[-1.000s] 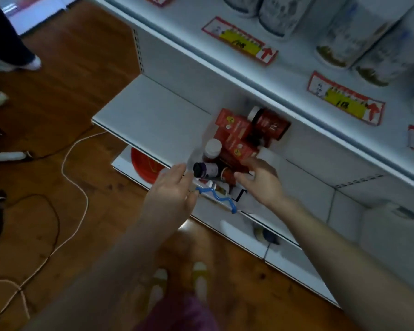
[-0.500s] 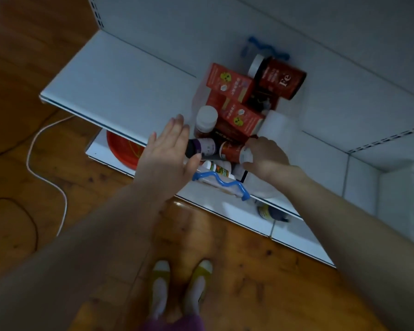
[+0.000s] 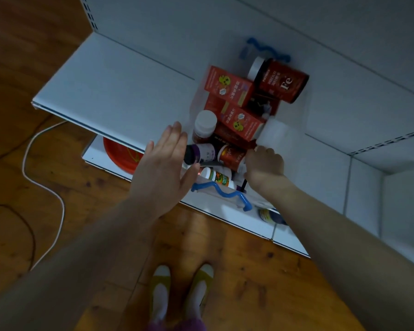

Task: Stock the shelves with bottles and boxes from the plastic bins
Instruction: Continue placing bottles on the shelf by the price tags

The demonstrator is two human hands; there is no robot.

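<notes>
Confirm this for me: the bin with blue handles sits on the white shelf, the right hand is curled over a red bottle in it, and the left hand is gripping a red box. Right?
Not quite. In the head view the left hand is open and flat at the bin's left edge, gripping nothing. The rest holds: the bin sits on the white shelf, and the right hand curls over a red bottle.

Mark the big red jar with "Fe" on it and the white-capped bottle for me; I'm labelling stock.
Fe jar (image 3: 281, 82), head view, on its red label.
White-capped bottle (image 3: 206, 120), head view, on its cap.
</notes>
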